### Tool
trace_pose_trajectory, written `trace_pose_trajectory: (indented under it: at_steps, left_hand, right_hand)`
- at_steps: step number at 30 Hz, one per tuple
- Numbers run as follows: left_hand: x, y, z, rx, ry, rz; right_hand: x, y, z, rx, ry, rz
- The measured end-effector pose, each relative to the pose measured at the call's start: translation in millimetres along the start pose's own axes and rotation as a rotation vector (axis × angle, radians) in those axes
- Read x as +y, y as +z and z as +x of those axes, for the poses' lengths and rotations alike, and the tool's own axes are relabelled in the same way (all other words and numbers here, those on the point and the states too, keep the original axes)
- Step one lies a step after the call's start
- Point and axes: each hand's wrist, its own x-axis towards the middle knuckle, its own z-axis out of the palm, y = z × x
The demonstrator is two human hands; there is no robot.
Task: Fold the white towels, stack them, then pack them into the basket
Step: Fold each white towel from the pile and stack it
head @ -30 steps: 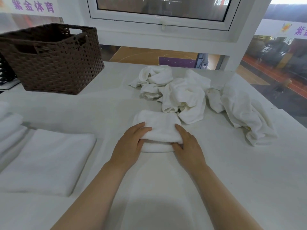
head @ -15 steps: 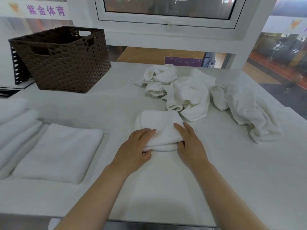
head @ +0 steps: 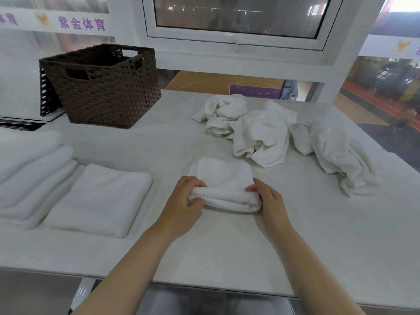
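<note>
A small folded white towel (head: 223,178) lies in the middle of the white table. My left hand (head: 184,205) grips its near left edge, fingers curled round the folded layers. My right hand (head: 269,201) grips the near right edge in the same way. A folded towel (head: 97,196) lies flat to the left, beside a stack of folded towels (head: 29,171) at the far left. Several crumpled white towels (head: 261,130) are heaped behind, and another (head: 336,155) to the right. The brown woven basket (head: 102,87) stands at the back left, its inside dark.
The table's front edge (head: 204,289) runs close below my forearms. A black crate (head: 48,98) stands behind the basket. A window frame (head: 236,42) and wall rise behind the table.
Both hands went from lying flat on the towel to curling round its near edge, which now lifts a little. The view has shifted left and pulled back.
</note>
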Motion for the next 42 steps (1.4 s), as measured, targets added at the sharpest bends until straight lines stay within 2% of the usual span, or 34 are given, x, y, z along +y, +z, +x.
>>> trace_pose_trajectory:
  at_steps: [3,4,7,9,13,16,22,29,35,42]
  left_hand:
    - [9.1,-6.3,-6.9,0.038,-0.154,-0.243]
    - [10.5,-7.9,-6.6,0.073,-0.212,-0.261]
    - [8.8,-10.2,4.6,0.168,-0.299,-0.010]
    - [6.6,-11.8,12.7,0.143,-0.250,0.123]
    - [1.0,-17.5,15.6,-0.041,-0.124,0.303]
    - [-0.1,-22.5,11.7,-0.065,-0.038,0.389]
    - [7.9,-53.3,8.6,0.037,0.076,0.468]
    - [12.3,-142.5,-1.3,0.190,0.130,0.495]
    - [-5.0,-216.7,-27.2,0.248,0.055,0.541]
    - [-31.3,-246.1,-51.1,0.234,-0.018,0.551]
  right_hand:
    - [-5.6,7.4,2.5,0.096,0.107,-0.115]
    - [-7.1,9.0,3.4,0.105,0.150,-0.152]
    - [-17.5,15.2,5.7,0.055,0.261,-0.178]
    - [-22.6,21.0,6.8,-0.005,0.259,-0.277]
    - [-27.6,32.4,1.3,-0.104,0.173,-0.588]
    - [-33.6,42.3,-5.9,-0.139,0.078,-0.696]
    - [-51.1,66.6,-6.9,-0.167,-0.046,-0.745]
    - [-79.2,141.3,-13.5,-0.175,-0.269,-0.635]
    - [-86.7,216.2,-31.8,-0.294,-0.335,-0.615]
    - [-73.9,250.0,-49.1,-0.408,-0.305,-0.663]
